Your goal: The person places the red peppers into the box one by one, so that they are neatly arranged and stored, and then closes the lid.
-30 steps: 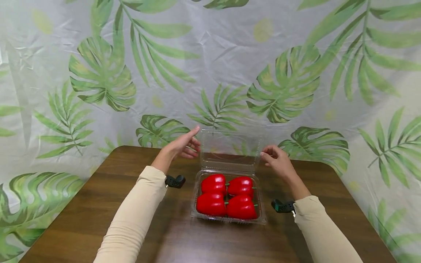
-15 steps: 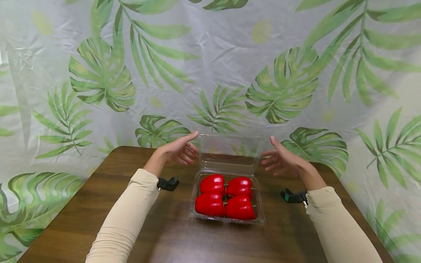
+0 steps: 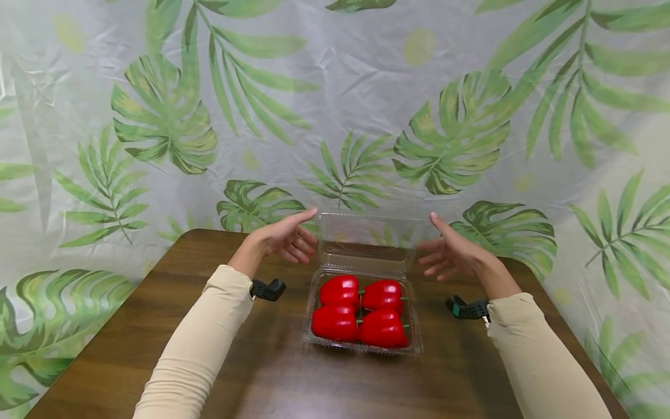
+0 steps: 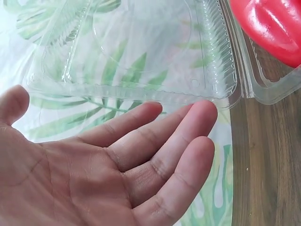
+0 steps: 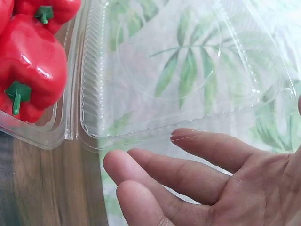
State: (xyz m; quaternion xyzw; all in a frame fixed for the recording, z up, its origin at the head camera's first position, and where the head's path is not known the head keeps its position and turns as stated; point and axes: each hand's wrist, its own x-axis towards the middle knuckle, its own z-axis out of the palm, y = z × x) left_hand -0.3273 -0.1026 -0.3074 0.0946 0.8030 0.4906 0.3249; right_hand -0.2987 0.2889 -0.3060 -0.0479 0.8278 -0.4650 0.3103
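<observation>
Several red bell peppers (image 3: 335, 323) with green stems lie in a clear plastic clamshell container (image 3: 419, 343) on the table. Its hinged lid (image 3: 366, 233) stands raised at the back. At the lid's left side is my left hand (image 3: 285, 237), palm facing in, fingers extended and thumb up. My right hand (image 3: 452, 250) mirrors it on the right. In the left wrist view, the left fingertips (image 4: 204, 115) are close to the lid's side edge; whether they touch it is unclear. The right wrist view has the right fingertips (image 5: 120, 165) beside the opposite edge. Neither hand grips anything.
The container stands on a dark brown wooden table (image 3: 282, 372). Behind the table hangs a pale cloth (image 3: 356, 105) printed with green leaves. Each wrist wears a black camera mount, one by the left wrist (image 3: 268, 289) and one by the right (image 3: 467, 308).
My right hand has straightened its curled fingers and moved slightly outward from the lid's right edge. My left hand has drawn back a little leftward. The lid's top edge sits slightly lower.
</observation>
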